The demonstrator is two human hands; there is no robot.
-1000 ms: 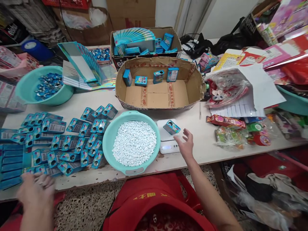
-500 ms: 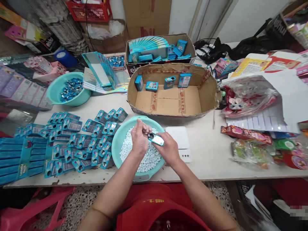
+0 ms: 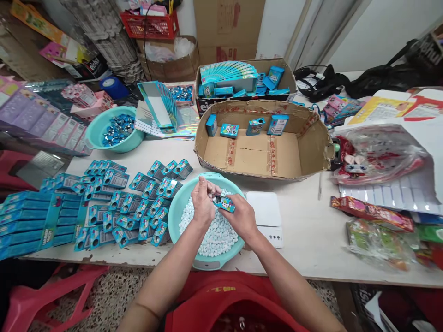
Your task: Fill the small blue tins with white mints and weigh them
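Observation:
Over a mint-green basin [image 3: 175, 221] of small white candies [image 3: 216, 237], both my hands are close together. My right hand [image 3: 241, 217] grips a small blue candy box [image 3: 224, 203], its printed face turned up and its round hole pointing left. Beside that hole is my left hand [image 3: 203, 201], thumb raised and fingers curled round a few white candies, which are mostly hidden. Many similar blue boxes [image 3: 141, 206] with open round holes stand in rows left of the basin. A white scale [image 3: 263, 210] lies just right of it.
Behind the basin sits a low cardboard tray [image 3: 258, 157] with several blue boxes inside. A fuller carton [image 3: 246, 94] stands behind it. A second green basin [image 3: 129, 144] holds shiny blue pieces. Stacked blue packs [image 3: 27, 226] fill the left; plastic-wrapped goods [image 3: 380, 152] lie on the right.
The candy box has turned in my right hand, so its printed face shows instead of a shiny pale one. My left hand stays by its hole. The whole view has shifted slightly.

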